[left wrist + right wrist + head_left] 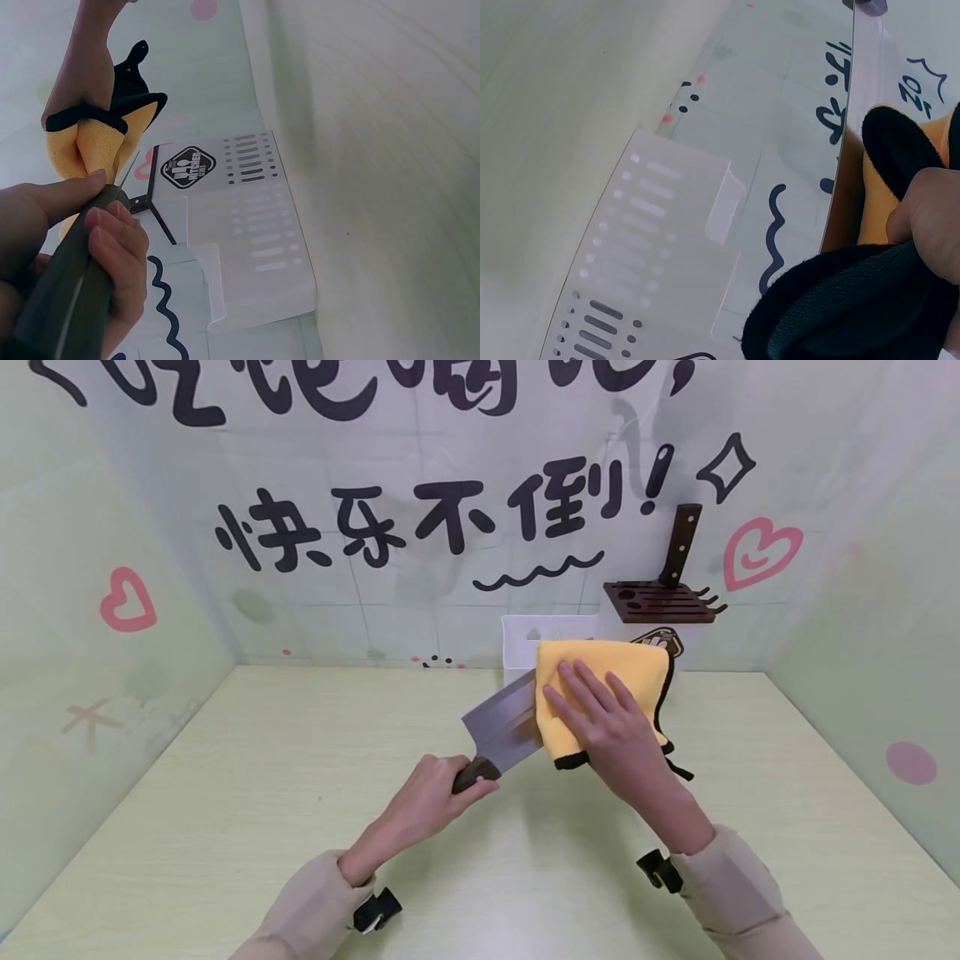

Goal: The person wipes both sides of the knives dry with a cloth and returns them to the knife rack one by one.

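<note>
My left hand [427,802] grips the dark handle of a cleaver [504,725], whose broad metal blade points up and right above the table. Over the blade's far part lies a yellow cloth [637,668] with black edging. My right hand [615,731] holds it there, fingers spread across its upper face. In the right wrist view the thumb of that hand [934,225] presses into the cloth [840,307], which wraps beside the blade [866,67]. The left wrist view shows my left fingers around the handle [75,262]; the covered end of the blade is hidden.
A white slotted rack [240,225] stands against the back wall, partly behind the cloth. Its dark brown slotted top [637,602] has hooks at the right, and a brown-handled utensil [681,543] stands upright in it. Printed walls enclose the pale wooden table [225,793].
</note>
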Demonstrator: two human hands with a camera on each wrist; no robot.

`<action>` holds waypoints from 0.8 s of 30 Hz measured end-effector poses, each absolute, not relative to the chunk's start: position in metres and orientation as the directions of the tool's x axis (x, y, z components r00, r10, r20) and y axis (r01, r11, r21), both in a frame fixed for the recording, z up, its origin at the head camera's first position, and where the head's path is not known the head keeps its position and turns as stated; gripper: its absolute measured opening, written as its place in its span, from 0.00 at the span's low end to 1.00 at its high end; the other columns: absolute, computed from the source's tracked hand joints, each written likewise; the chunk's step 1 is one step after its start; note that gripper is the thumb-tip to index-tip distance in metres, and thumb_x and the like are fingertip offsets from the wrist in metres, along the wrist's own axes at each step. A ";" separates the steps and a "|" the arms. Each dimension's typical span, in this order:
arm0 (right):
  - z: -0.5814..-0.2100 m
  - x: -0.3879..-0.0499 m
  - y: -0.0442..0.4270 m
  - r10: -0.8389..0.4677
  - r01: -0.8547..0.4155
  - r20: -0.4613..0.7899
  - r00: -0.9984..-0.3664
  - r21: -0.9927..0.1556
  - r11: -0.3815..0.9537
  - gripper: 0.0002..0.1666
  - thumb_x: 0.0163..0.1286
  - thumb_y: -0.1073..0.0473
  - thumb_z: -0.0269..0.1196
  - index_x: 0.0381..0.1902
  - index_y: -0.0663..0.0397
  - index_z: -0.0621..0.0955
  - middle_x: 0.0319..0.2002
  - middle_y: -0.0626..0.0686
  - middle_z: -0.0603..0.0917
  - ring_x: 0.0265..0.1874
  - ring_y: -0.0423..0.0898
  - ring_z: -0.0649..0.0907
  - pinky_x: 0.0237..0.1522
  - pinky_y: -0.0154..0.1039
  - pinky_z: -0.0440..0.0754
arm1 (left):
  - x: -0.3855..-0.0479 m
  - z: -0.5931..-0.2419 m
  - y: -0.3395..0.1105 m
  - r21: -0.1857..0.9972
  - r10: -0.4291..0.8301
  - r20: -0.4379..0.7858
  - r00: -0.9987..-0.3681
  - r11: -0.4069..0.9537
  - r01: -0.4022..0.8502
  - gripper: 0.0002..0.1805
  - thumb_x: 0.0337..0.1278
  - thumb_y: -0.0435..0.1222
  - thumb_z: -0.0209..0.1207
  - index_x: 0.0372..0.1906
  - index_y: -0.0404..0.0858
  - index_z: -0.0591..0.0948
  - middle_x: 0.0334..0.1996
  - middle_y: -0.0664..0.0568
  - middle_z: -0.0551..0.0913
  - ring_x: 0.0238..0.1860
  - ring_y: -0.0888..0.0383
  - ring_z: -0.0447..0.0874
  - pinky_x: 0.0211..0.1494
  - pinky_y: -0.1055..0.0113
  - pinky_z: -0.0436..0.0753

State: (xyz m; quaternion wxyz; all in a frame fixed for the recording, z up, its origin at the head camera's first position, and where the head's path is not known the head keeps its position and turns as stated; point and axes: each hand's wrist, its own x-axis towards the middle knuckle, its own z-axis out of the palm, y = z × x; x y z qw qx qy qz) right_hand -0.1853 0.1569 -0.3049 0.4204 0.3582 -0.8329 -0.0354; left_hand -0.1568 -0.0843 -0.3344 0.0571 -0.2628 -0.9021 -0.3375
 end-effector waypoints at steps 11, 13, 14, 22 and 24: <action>-0.304 -0.177 0.140 -0.694 -0.610 0.613 -0.377 0.399 0.684 0.35 0.47 0.78 0.63 0.55 0.56 0.73 0.60 0.60 0.68 0.61 0.54 0.65 0.58 0.51 0.63 | -0.159 -0.332 -0.082 0.590 0.437 0.264 -0.860 0.633 0.502 0.19 0.53 0.44 0.58 0.15 0.39 0.68 0.09 0.59 0.64 0.09 0.68 0.58 0.12 0.77 0.56; -0.305 -0.176 0.137 -0.707 -0.616 0.608 -0.361 0.414 0.670 0.35 0.47 0.77 0.64 0.55 0.55 0.73 0.60 0.60 0.68 0.61 0.53 0.65 0.58 0.51 0.64 | -0.159 -0.332 -0.082 0.592 0.439 0.268 -0.857 0.627 0.506 0.19 0.53 0.44 0.58 0.15 0.39 0.68 0.09 0.59 0.64 0.09 0.69 0.58 0.12 0.77 0.56; -0.305 -0.175 0.136 -0.714 -0.618 0.607 -0.350 0.422 0.663 0.35 0.47 0.76 0.64 0.55 0.55 0.74 0.60 0.59 0.68 0.61 0.53 0.65 0.58 0.51 0.64 | -0.159 -0.333 -0.082 0.592 0.441 0.271 -0.856 0.625 0.509 0.19 0.53 0.44 0.58 0.15 0.39 0.68 0.09 0.59 0.64 0.09 0.69 0.57 0.12 0.77 0.56; -0.308 -0.171 0.126 -0.753 -0.629 0.595 -0.280 0.478 0.613 0.29 0.52 0.74 0.59 0.54 0.55 0.74 0.59 0.59 0.69 0.60 0.53 0.67 0.58 0.51 0.65 | -0.159 -0.334 -0.081 0.600 0.447 0.286 -0.847 0.606 0.522 0.20 0.54 0.45 0.58 0.15 0.39 0.69 0.09 0.59 0.64 0.09 0.70 0.57 0.12 0.76 0.57; -0.308 -0.170 0.124 -0.761 -0.630 0.586 -0.278 0.487 0.605 0.27 0.55 0.73 0.55 0.55 0.55 0.74 0.59 0.59 0.69 0.60 0.53 0.66 0.58 0.50 0.64 | -0.159 -0.334 -0.080 0.603 0.450 0.283 -0.847 0.604 0.522 0.19 0.54 0.44 0.58 0.15 0.39 0.69 0.09 0.59 0.63 0.09 0.70 0.57 0.12 0.76 0.57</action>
